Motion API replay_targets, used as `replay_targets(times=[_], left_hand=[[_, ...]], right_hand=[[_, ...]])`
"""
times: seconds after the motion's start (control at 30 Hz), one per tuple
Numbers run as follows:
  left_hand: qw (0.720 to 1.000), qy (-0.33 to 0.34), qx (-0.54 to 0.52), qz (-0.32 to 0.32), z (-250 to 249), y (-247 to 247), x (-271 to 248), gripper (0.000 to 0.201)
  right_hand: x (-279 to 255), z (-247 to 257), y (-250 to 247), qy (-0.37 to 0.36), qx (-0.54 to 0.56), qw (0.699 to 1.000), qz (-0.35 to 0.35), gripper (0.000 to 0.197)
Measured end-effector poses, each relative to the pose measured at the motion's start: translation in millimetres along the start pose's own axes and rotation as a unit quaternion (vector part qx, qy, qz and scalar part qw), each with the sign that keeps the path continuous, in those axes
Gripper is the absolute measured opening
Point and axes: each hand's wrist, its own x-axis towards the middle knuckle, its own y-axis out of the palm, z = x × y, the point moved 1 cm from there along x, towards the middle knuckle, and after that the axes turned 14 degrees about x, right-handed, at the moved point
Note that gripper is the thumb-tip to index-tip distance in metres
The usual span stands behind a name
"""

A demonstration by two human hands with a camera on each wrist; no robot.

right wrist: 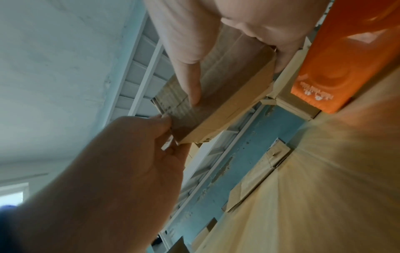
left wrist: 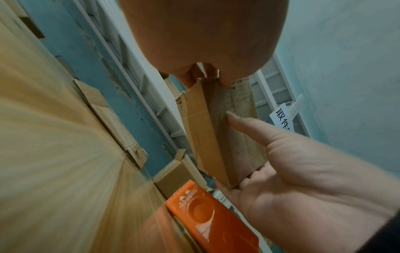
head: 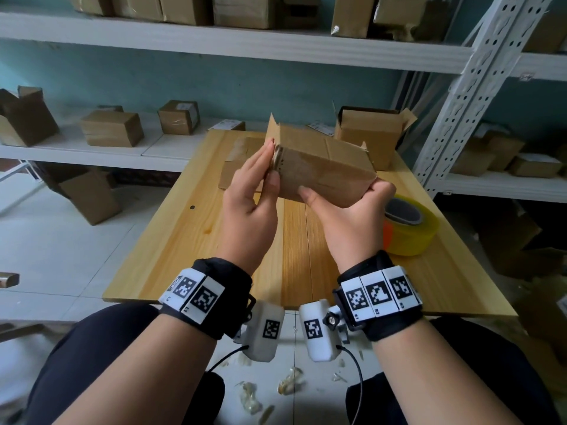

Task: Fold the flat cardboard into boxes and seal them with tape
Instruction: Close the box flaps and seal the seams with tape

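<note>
A small brown cardboard box (head: 322,170) is held in the air over the wooden table (head: 184,240). My left hand (head: 271,164) grips its left end, fingers along the end panel and thumb on the near face. My right hand (head: 352,216) grips the lower right corner, with the thumb lying on the near face and the fingers wrapped behind. In the left wrist view the box (left wrist: 216,128) runs from my left fingertips (left wrist: 188,80) to my right hand (left wrist: 303,171). The right wrist view shows my right thumb (right wrist: 190,85) pressed on the box (right wrist: 227,102) and my left hand (right wrist: 129,154) pinching its end. One flap stands up at the far left corner.
A yellowish tape roll (head: 408,228) with an orange holder lies on the table by my right wrist. Flat cardboard (head: 239,167) lies beyond the box, and an open box (head: 371,130) stands at the table's far right. Shelves with more boxes surround the table.
</note>
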Motion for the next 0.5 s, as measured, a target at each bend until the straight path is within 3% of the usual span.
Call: replay_targets(times=[0.2, 0.37, 0.5], left_hand=[[0.999, 0.027, 0.037, 0.015, -2.3, 3.1, -3.2, 0.063], [0.999, -0.022, 0.039, -0.011, 0.3, 4.1, -2.2, 0.085], [0.997, -0.067, 0.030, -0.035, 0.4, 3.7, -3.9, 0.107]], right_hand=[[4.2, 0.9, -5.5, -0.036, 0.010, 0.999, -0.031, 0.070], [5.6, 0.3, -6.1, -0.041, -0.004, 0.999, -0.011, 0.033], [3.9, -0.5, -4.6, -0.042, -0.024, 0.998, 0.040, 0.020]])
